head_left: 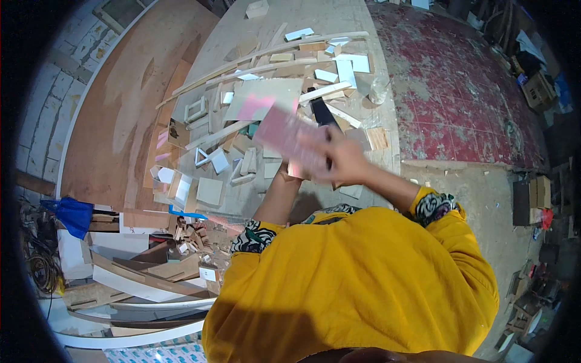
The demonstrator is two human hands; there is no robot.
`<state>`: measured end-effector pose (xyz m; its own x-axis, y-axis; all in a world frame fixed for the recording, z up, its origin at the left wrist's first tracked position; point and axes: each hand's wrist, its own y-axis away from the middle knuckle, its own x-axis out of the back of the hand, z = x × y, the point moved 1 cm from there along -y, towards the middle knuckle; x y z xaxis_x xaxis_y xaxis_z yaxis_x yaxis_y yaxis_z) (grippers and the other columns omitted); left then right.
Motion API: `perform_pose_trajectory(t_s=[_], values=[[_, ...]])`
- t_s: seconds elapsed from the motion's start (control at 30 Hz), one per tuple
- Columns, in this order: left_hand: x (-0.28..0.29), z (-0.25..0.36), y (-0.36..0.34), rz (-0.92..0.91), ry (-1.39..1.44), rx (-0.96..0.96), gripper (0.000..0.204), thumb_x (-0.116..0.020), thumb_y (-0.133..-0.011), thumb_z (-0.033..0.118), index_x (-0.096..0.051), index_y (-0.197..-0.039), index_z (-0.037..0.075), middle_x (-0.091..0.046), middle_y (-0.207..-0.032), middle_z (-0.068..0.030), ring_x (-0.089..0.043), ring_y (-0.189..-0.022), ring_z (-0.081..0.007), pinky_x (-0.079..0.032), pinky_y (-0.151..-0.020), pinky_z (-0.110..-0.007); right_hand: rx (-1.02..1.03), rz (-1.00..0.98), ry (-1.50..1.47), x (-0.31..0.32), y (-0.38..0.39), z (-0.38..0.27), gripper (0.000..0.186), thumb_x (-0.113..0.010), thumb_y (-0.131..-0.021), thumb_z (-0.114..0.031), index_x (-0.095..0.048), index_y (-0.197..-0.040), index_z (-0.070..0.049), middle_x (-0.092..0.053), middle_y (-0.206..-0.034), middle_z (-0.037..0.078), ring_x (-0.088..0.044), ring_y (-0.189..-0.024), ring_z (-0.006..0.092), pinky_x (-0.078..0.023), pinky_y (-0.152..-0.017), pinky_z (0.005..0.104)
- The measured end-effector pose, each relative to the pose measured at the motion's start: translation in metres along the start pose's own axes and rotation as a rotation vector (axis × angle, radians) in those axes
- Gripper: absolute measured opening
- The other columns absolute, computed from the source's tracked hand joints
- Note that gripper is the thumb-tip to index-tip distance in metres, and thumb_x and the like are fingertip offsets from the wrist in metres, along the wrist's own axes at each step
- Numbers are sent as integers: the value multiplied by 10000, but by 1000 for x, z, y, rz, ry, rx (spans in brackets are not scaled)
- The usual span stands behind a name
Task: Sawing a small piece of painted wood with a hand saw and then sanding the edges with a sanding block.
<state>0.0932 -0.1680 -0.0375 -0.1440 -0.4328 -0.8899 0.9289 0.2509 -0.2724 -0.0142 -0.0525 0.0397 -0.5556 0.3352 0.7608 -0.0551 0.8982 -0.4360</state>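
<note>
My right hand (344, 158) grips a flat, pinkish-brown rectangular piece (284, 136), its fingers lying across the face. Both are smeared by motion, so I cannot tell what the piece is made of. Close under its near edge is my left hand (289, 175), its fingers mostly hidden by the piece. A small pale, pink-tinged bit (295, 168) shows beside that hand; whether it is held cannot be seen. Beyond the piece lies a pale board (260, 94) with a bright pink patch. A black bar-shaped object (322, 112) lies past my right hand.
Wood and white offcuts litter the worktable (230, 24). Long thin strips (266, 54) lie across it. Small white frames (196, 110) sit at the left, a clear plastic cup (379, 91) at the right. A large brown panel (121, 103) stands along the left side.
</note>
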Motion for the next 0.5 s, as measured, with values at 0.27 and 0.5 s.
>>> perform_pose_trajectory(t_s=[0.27, 0.5], values=[[-15, 6, 17, 151, 83, 351, 412, -390, -917, 475, -513, -1152, 159, -444, -646, -27, -450, -519, -135, -386, -448, -237, -170, 119, -98, 21, -13, 14, 785, -744, -593, -415, -462, -1322, -352, -489, -1028, 212, -544, -952, 383, -478, -757, 432], [1, 17, 24, 88, 92, 436, 534, -354, -929, 500, -412, -1313, 133, -443, -644, -32, -422, -495, -140, -379, -465, -259, -86, 197, -70, 7, -14, 29, 749, -721, -632, -433, -468, -1326, -312, -503, -967, 185, -570, -834, 347, -485, -715, 395]])
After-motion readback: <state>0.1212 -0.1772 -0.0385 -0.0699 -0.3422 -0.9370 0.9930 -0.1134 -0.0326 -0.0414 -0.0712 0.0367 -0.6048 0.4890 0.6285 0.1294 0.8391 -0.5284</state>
